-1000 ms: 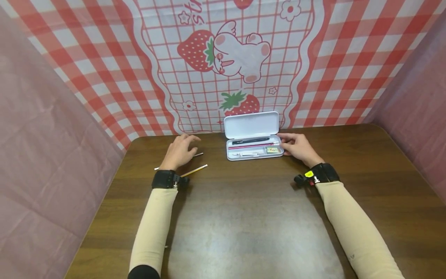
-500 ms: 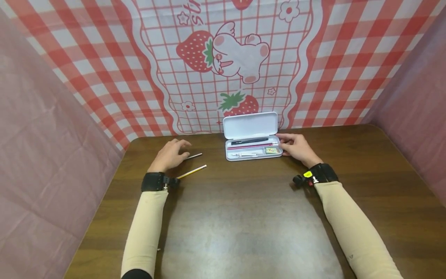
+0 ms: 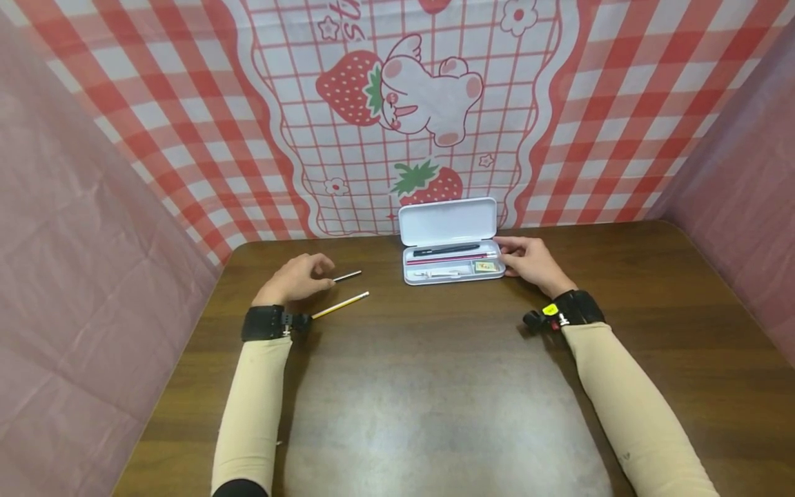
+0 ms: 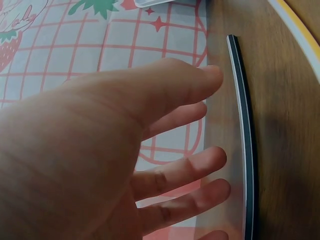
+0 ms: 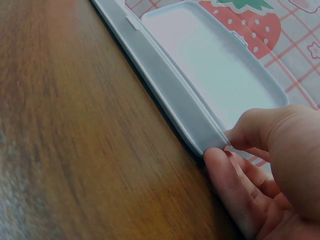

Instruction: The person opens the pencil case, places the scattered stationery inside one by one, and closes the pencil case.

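My left hand (image 3: 294,278) is over the left part of the table, beside a black-and-white striped pencil (image 3: 349,275). In the left wrist view its fingers (image 4: 187,167) are spread and relaxed, apart from the striped pencil (image 4: 246,130). A yellow pencil (image 3: 341,304) with a white stripe lies nearer me. An open white pencil case (image 3: 447,222) stands at the table's back edge. With thumb and finger, my right hand (image 3: 533,262) pinches the case's right end. Inside lie a black pen (image 3: 446,250), a red pencil (image 3: 444,260), a white slender tool (image 3: 437,275) and a small yellow-green block (image 3: 485,266).
A brown wooden table (image 3: 447,386) spreads out under both arms. Behind it hangs a red-and-white checked cloth (image 3: 621,138) with strawberry prints. Pink drapes (image 3: 93,241) close off the sides. A small pale bit (image 3: 279,443) shows beside the left sleeve.
My left hand has drawn back left and slightly toward me, baring more of the striped and yellow pencils. The right hand keeps its hold on the pencil case.
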Tool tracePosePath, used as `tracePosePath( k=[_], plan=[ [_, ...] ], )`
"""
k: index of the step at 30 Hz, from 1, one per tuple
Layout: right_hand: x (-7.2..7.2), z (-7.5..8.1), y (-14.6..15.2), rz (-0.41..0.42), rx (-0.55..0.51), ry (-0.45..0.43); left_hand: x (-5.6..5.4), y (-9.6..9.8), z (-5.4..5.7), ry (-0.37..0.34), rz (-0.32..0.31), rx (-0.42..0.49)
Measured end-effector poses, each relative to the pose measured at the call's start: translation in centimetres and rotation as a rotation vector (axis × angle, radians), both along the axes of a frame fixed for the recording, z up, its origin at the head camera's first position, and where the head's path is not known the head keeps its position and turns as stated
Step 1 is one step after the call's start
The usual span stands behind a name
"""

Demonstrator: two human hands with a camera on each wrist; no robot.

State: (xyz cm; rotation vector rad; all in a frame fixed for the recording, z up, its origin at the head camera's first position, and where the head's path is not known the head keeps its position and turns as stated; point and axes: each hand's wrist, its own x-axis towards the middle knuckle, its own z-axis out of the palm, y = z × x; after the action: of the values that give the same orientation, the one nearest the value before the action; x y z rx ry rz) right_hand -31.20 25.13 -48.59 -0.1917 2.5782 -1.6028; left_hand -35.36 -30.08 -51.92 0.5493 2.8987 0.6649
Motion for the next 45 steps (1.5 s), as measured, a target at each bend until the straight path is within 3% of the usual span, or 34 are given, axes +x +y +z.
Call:
tracePosePath(
  k=[5, 19, 31, 45],
  plan=[
    [0.0, 0.0, 0.0, 0.003, 0.013, -0.008, 0.0, 0.3, -0.2, -0.009, -0.026, -0.009],
    [0.2, 0.2, -0.1, 0.000, 0.003, -0.019, 0.5, 1.9, 0.1, -0.001, -0.011, -0.096],
    [-0.1, 0.0, 0.1, 0.012, -0.008, -0.032, 0.5, 2.5, -0.4, 0.001, 0.047, -0.128],
    [-0.4, -0.4, 0.3, 0.004, 0.008, -0.037, 1.0, 3.2, 0.2, -0.013, 0.024, -0.160]
  ],
)
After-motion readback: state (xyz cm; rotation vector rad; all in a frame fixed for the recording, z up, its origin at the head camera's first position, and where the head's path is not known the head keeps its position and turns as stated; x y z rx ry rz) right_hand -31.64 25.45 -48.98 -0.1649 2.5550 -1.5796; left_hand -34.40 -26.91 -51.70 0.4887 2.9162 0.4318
